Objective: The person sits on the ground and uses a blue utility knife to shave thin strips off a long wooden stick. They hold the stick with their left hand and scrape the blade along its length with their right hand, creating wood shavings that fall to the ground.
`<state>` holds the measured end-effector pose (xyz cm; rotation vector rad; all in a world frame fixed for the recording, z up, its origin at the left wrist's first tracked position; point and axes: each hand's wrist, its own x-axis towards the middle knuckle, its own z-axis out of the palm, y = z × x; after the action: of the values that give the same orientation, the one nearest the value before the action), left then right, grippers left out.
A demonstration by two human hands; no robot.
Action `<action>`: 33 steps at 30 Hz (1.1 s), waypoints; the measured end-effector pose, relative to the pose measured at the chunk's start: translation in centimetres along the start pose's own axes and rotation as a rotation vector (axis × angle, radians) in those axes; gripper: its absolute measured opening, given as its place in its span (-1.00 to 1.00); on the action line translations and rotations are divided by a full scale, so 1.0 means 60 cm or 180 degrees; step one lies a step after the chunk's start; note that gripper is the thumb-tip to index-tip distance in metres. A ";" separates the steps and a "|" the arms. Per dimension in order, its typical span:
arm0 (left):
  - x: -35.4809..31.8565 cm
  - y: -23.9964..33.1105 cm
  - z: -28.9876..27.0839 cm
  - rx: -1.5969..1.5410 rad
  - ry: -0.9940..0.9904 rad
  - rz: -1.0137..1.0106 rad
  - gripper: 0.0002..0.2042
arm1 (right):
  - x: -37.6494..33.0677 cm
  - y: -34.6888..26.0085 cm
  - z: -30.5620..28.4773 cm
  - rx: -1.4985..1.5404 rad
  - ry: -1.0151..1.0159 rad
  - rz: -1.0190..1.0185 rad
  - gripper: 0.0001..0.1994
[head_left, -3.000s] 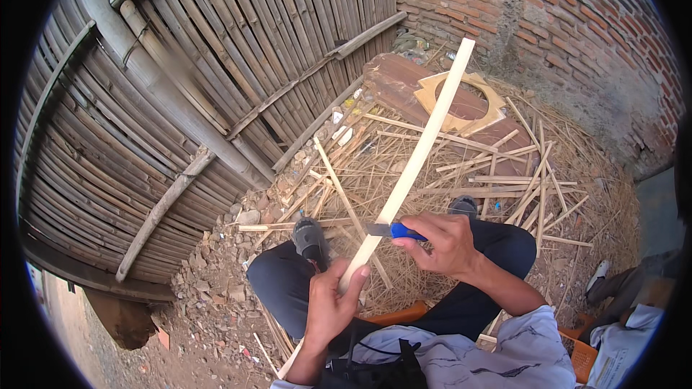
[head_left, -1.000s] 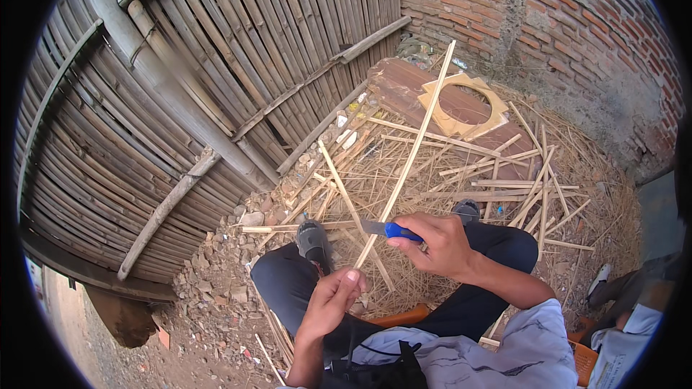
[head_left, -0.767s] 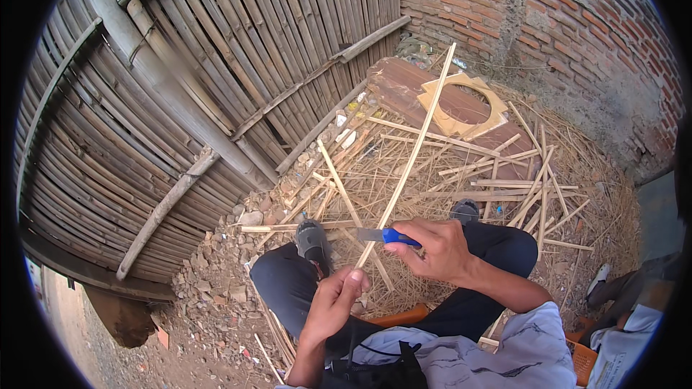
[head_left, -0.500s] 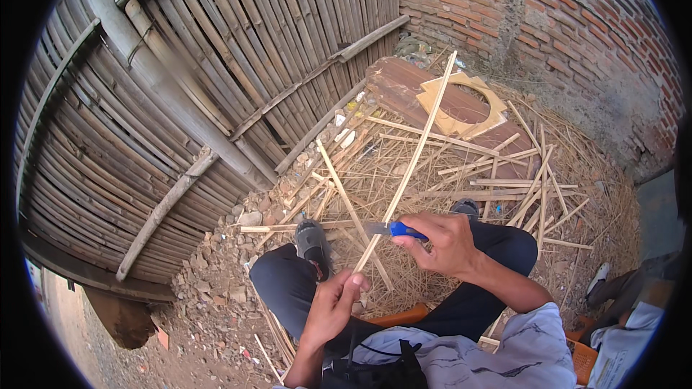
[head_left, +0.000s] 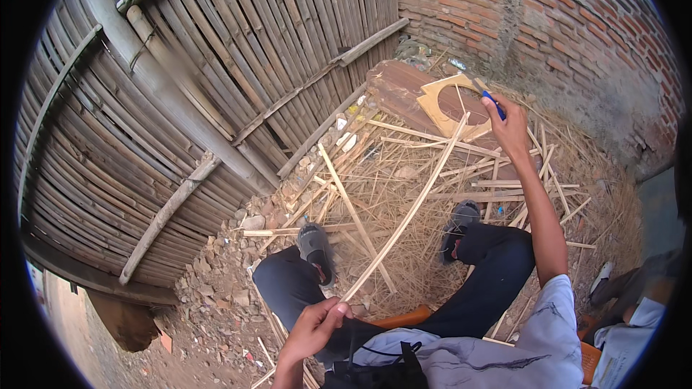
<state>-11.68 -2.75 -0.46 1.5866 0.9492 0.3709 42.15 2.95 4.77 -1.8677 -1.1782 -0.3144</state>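
My left hand [head_left: 311,329] pinches the near end of the bamboo strip [head_left: 407,217], which slants out over the ground litter between my shoes. My right hand [head_left: 509,126] is fisted around the blue-handled knife [head_left: 487,93], raised off the strip's far end toward the brick wall [head_left: 577,21].

A long strip of pale split bamboo [head_left: 404,223], smooth and matt on its cut face, is held in the left hand [head_left: 313,328]. A knife [head_left: 484,92] with a glossy blue plastic handle and a dull grey metal blade is gripped in the right hand [head_left: 510,128]. The fence [head_left: 216,79] is made of weathered grey-brown bamboo slats, rough and dry. The wall [head_left: 562,21] is of coarse red brick with crumbly mortar. The ground [head_left: 216,295] is covered with stony rubble and dry, fibrous shavings. Dark matt cloth is seen on the trousers [head_left: 490,281].
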 end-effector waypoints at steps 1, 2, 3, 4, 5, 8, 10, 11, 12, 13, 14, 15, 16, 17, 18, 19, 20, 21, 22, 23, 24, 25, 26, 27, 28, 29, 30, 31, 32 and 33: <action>-0.006 -0.002 -0.006 -0.0044 -0.0036 -0.0001 -0.64 | 0.017 0.041 -0.014 0.0089 0.0088 0.0082 -0.53; -0.007 -0.004 -0.013 0.0044 0.0071 -0.0041 -0.65 | 0.034 0.085 -0.028 0.0184 0.0176 0.0150 -0.52; -0.009 -0.008 -0.019 0.0118 0.0201 -0.0110 -0.66 | 0.044 0.092 -0.030 0.0294 0.0227 0.0213 -0.51; -0.009 -0.010 -0.025 0.0194 0.0322 -0.0174 -0.67 | 0.048 0.100 -0.034 0.0089 0.0017 0.0294 -0.51; -0.009 -0.014 -0.029 0.0465 0.0563 -0.0170 -0.69 | 0.041 0.090 -0.047 -0.0126 -0.0219 0.0393 -0.50; 0.008 -0.007 -0.030 0.1113 0.1167 -0.0068 -0.74 | 0.017 0.083 -0.042 0.0060 -0.0340 0.0352 -0.51; 0.022 0.022 -0.018 0.1315 0.1510 0.0089 -0.77 | -0.011 0.030 -0.036 0.0228 -0.0445 0.0428 -0.52; 0.031 0.025 -0.015 0.1275 0.1522 0.0164 -0.79 | -0.025 0.017 -0.032 0.0467 -0.0357 0.0311 -0.54; 0.041 0.027 -0.013 0.1220 0.1476 0.0200 -0.79 | -0.038 -0.001 -0.028 0.0600 -0.0448 0.0347 -0.54; 0.050 0.030 -0.010 0.1164 0.1432 0.0235 -0.79 | -0.051 -0.021 -0.025 0.0735 -0.0542 0.0382 -0.54; 0.056 0.029 -0.007 0.1108 0.1391 0.0265 -0.79 | -0.062 -0.041 -0.023 0.0872 -0.0640 0.0414 -0.53; 0.064 0.026 -0.001 0.1058 0.1384 0.0416 -0.80 | -0.071 -0.062 -0.025 0.0851 -0.0731 0.0391 -0.53; 0.072 0.023 0.004 0.1006 0.1378 0.0565 -0.80 | -0.079 -0.084 -0.027 0.0830 -0.0823 0.0367 -0.53; 0.075 0.022 0.009 0.0964 0.1368 0.0705 -0.81 | -0.085 -0.100 -0.026 0.0818 -0.0919 0.0354 -0.52; 0.075 0.023 0.013 0.0959 0.1341 0.0707 -0.80 | -0.087 -0.110 -0.021 0.0934 -0.0942 0.0363 -0.53; 0.076 0.026 0.017 0.0954 0.1316 0.0707 -0.80 | -0.089 -0.118 -0.016 0.1052 -0.0967 0.0371 -0.54; 0.076 0.028 0.021 0.0949 0.1287 0.0708 -0.80 | -0.090 -0.123 -0.013 0.1166 -0.0989 0.0381 -0.55; 0.076 0.027 0.023 0.0929 0.1255 0.0724 -0.80 | -0.092 -0.125 -0.008 0.1243 -0.0956 0.0344 -0.56; 0.077 0.022 0.026 0.0909 0.1225 0.0739 -0.80 | -0.093 -0.125 0.000 0.1321 -0.0925 0.0306 -0.56; 0.078 0.021 0.028 0.0879 0.1184 0.0761 -0.80 | -0.093 -0.121 0.005 0.1383 -0.0887 0.0268 -0.56; 0.079 0.022 0.029 0.0829 0.1107 0.0729 -0.80 | -0.093 -0.110 0.011 0.1468 -0.0840 0.0342 -0.56; 0.081 0.024 0.030 0.0779 0.1030 0.0696 -0.80 | -0.093 -0.094 0.019 0.1552 -0.0791 0.0415 -0.56; 0.083 0.026 0.031 0.0729 0.0957 0.0657 -0.80 | -0.095 -0.082 0.029 0.1640 -0.0749 0.0489 -0.56; 0.085 0.028 0.034 0.0679 0.0918 0.0641 -0.80 | -0.099 -0.072 0.039 0.1868 -0.0750 0.0562 -0.56; 0.088 0.032 0.037 0.0629 0.0876 0.0627 -0.80 | -0.104 -0.063 0.049 0.2094 -0.0746 0.0635 -0.56; 0.088 0.032 0.037 0.0584 0.0870 0.0585 -0.79 | -0.105 -0.070 0.052 0.2329 -0.0953 0.0819 -0.57; 0.090 0.030 0.038 0.0628 0.0875 0.0621 -0.79 | -0.103 -0.088 0.046 0.2532 -0.1137 0.1015 -0.58; 0.093 0.026 0.038 0.0672 0.0882 0.0657 -0.80 | -0.100 -0.104 0.024 0.2708 -0.1500 0.1328 -0.59; 0.098 0.028 0.040 0.0713 0.0870 0.0710 -0.80 | -0.098 -0.116 0.006 0.2863 -0.1843 0.1644 -0.61; 0.102 0.033 0.042 0.0783 0.0854 0.0723 -0.79 | -0.101 -0.107 0.009 0.2948 -0.1791 0.1693 -0.64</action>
<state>-5.43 0.16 -0.88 1.9103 1.0505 0.6587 33.56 0.79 4.24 -1.3461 -0.8685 0.9552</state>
